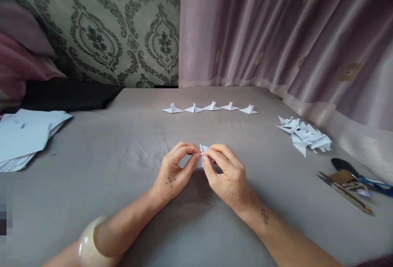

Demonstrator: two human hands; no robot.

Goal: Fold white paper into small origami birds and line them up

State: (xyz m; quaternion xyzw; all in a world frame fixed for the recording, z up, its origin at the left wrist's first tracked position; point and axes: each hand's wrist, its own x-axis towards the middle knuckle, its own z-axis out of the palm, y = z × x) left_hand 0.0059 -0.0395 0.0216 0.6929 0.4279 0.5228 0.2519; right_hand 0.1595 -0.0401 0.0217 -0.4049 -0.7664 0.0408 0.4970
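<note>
Between my two hands, above the grey cloth surface, is a small folded piece of white paper (199,162). My left hand (177,168) pinches its left side between thumb and forefinger. My right hand (226,170) grips the right side in the same way, the fingertips of both hands almost meeting at the middle fold. Fingers cover much of the paper, so its full shape is hidden. Beyond the hands, several folded white paper figures (194,108) stand in a row, each with flat pointed sides and a raised middle.
A pile of folded white paper pieces (310,136) lies at the right. Nearer are scissors (340,189), a brown item (342,176) and a blue-strapped object (373,182). Paper sheets (26,134) are stacked at left, before a black cloth (67,94). A curtain (233,29) hangs behind.
</note>
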